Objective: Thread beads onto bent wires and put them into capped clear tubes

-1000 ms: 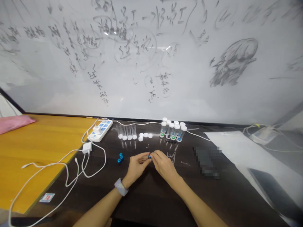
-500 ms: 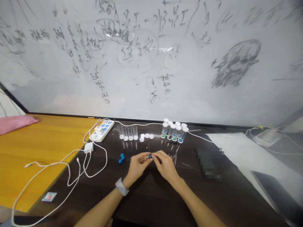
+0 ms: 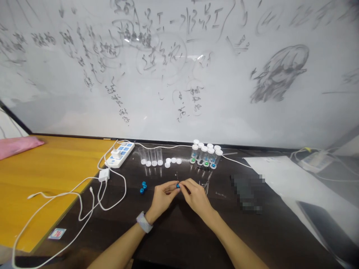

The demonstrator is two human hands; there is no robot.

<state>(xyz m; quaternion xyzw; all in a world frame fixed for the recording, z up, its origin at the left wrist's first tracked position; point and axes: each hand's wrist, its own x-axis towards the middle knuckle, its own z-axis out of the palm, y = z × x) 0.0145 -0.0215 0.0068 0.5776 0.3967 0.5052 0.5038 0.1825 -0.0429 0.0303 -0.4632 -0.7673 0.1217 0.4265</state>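
Observation:
A small blue round piece (image 3: 178, 185) is pinched between the fingertips of both hands, with a thin dark pin or wire rising above it. My left hand (image 3: 164, 196) closes on its left side, and my right hand (image 3: 195, 195) closes on its right side. Several similar blue pieces (image 3: 143, 186) lie on the dark table left of my left hand. Just beyond my right fingers are thin metal pins (image 3: 206, 186). Behind the hands lie several white caps (image 3: 173, 160), beside upright clear tubes (image 3: 154, 156).
Capped tubes (image 3: 207, 155) with blue and green pieces stand at the back, small black parts (image 3: 203, 168) before them. At the left are a power strip (image 3: 121, 154), white cables and a card (image 3: 57, 234). White paper (image 3: 269, 168) and a dark device (image 3: 325, 224) lie right.
Both hands keep their hold on the blue piece, almost unmoved. The whole view has shifted very slightly.

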